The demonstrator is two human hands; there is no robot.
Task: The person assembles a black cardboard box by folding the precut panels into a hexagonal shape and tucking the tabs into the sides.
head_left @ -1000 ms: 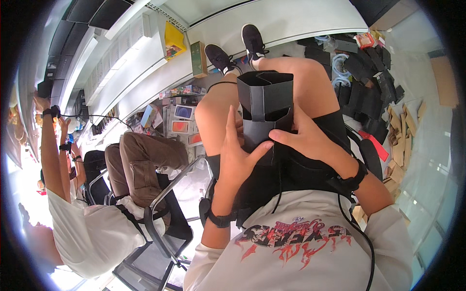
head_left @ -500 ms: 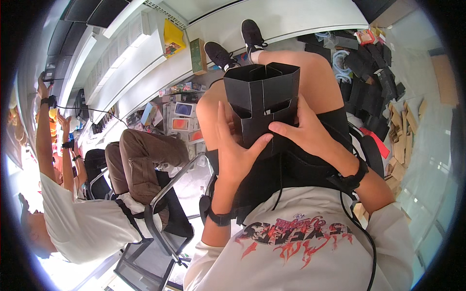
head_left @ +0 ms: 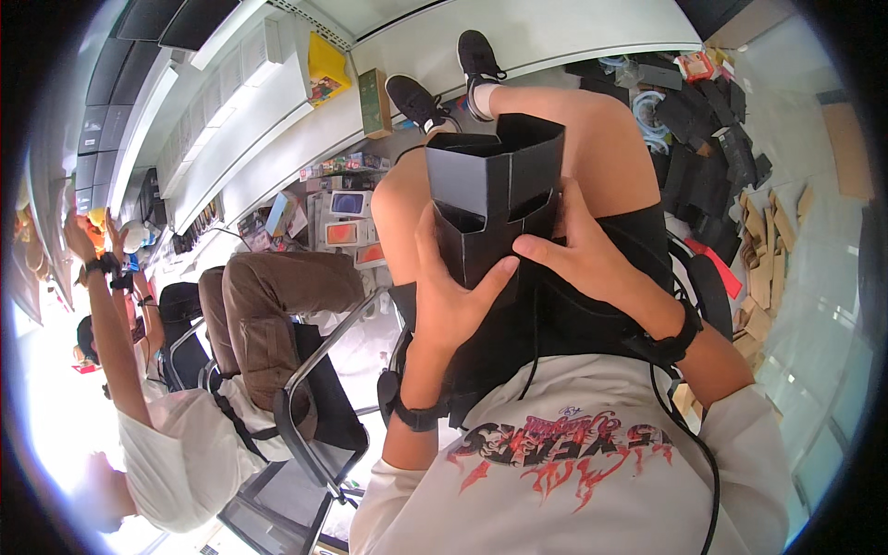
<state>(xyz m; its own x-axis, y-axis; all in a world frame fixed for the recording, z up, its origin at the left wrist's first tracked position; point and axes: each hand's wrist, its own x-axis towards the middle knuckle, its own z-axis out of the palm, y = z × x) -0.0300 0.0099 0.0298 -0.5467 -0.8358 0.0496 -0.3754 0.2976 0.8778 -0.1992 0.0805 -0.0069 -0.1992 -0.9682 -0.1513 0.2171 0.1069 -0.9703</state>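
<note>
Above my lap I hold a black folded cardboard piece (head_left: 472, 185), an angular open-topped sleeve with cut-out slots across its middle. My left hand (head_left: 444, 287) grips its lower left side, the thumb pressed on the front. From the right, my right hand (head_left: 585, 250) clasps it, its thumb on the front near the left thumb and its fingers partly hidden along the side. The cardboard stands roughly upright, tilted so that its upper opening shows. Black bands circle both my wrists.
A co-worker in brown trousers (head_left: 277, 287) sits to my left on a metal-framed chair (head_left: 310, 370). White shelving (head_left: 231, 111) runs along the far left. Colourful boxes (head_left: 347, 231) lie beyond the co-worker's knees. At right are piled black cardboard pieces (head_left: 698, 157) and brown cardboard scraps (head_left: 763, 259).
The cardboard piece has turned slightly between my hands, and its front centre gap has narrowed, with the panels now meeting. The co-worker's raised arms and head have shifted.
</note>
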